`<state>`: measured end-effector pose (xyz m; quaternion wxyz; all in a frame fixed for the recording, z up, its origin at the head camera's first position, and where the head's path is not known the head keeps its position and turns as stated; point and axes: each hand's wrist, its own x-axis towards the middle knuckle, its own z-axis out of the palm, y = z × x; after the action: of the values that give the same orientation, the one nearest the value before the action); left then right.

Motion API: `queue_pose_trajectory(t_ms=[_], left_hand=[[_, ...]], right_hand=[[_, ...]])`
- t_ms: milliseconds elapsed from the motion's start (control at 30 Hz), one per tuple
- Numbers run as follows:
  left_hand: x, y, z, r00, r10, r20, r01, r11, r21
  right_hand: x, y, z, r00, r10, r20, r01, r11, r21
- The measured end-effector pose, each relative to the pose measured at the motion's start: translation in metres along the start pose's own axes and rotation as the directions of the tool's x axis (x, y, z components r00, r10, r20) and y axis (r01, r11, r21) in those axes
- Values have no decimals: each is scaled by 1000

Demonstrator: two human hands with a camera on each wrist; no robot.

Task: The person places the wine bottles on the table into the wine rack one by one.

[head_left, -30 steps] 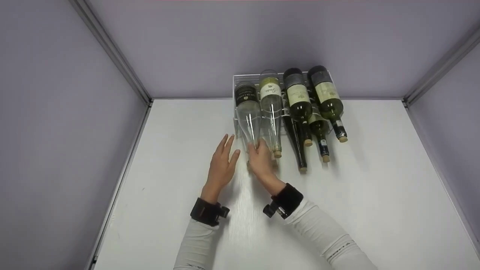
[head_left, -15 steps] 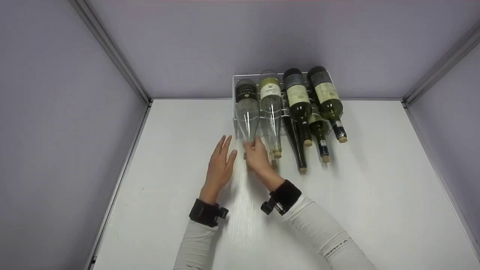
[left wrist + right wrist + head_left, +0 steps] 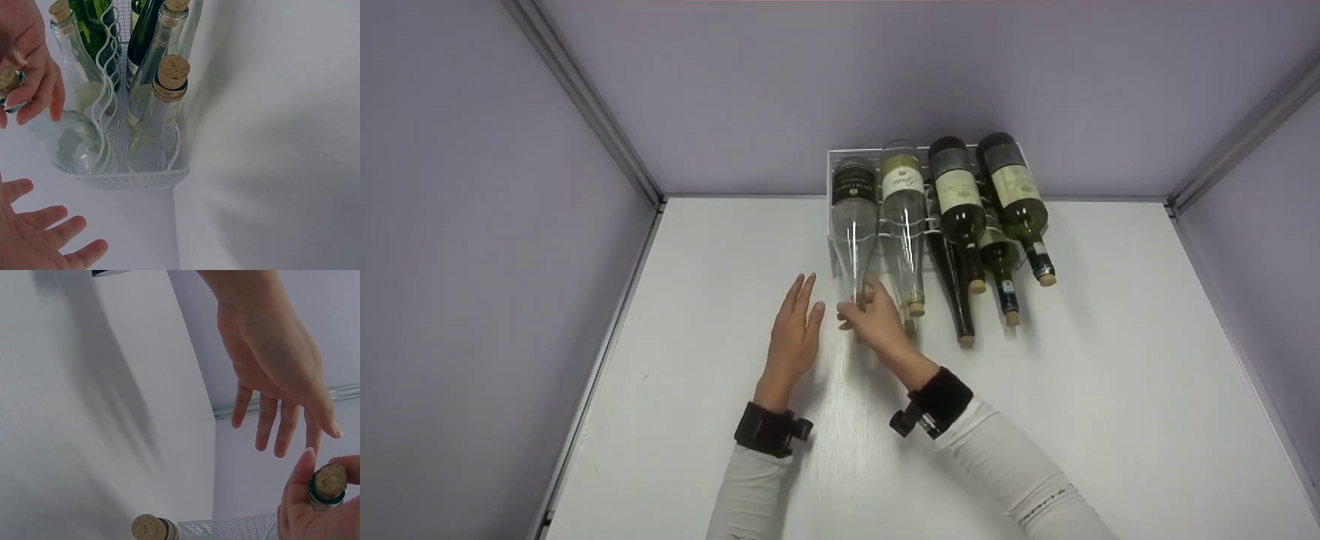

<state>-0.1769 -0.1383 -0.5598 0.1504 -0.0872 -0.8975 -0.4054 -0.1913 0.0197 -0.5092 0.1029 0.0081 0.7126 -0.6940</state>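
Observation:
A clear wine bottle with a black label [image 3: 855, 225] lies at the left of the top row of a white wire rack [image 3: 830, 217], its neck pointing toward me. My right hand [image 3: 879, 319] holds the neck's end, thumb and fingers around it just by the cork [image 3: 330, 481]. To the left of that bottle, my left hand [image 3: 793, 334] hovers with its fingers extended and touches nothing. In the right wrist view, the left hand's spread fingers [image 3: 264, 424] hang close to the held bottle.
Beside the held bottle lies another clear bottle with a white label [image 3: 902, 214]. Two dark green bottles [image 3: 958, 202] follow to the right. More corked bottles fill the lower row, including a long dark one [image 3: 956, 300]. The rack stands against the back wall [image 3: 735, 97].
My right hand has slid down the neck toward the cork, and the black-labelled bottle sits slightly farther back in the rack. My left hand has drifted a little left and toward me.

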Motion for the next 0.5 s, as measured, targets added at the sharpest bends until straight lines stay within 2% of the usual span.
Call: queue_pose_trajectory(t_ms=[233, 500], left_hand=[[-3, -1, -2, 1000, -25, -4, 25, 1000, -18], [-2, 0, 0, 999, -47, -4, 47, 999, -11]], right_hand=[[-4, -1, -3, 998, 40, 43, -44, 994, 96], [10, -2, -6, 1000, 22, 12, -23, 996, 83]])
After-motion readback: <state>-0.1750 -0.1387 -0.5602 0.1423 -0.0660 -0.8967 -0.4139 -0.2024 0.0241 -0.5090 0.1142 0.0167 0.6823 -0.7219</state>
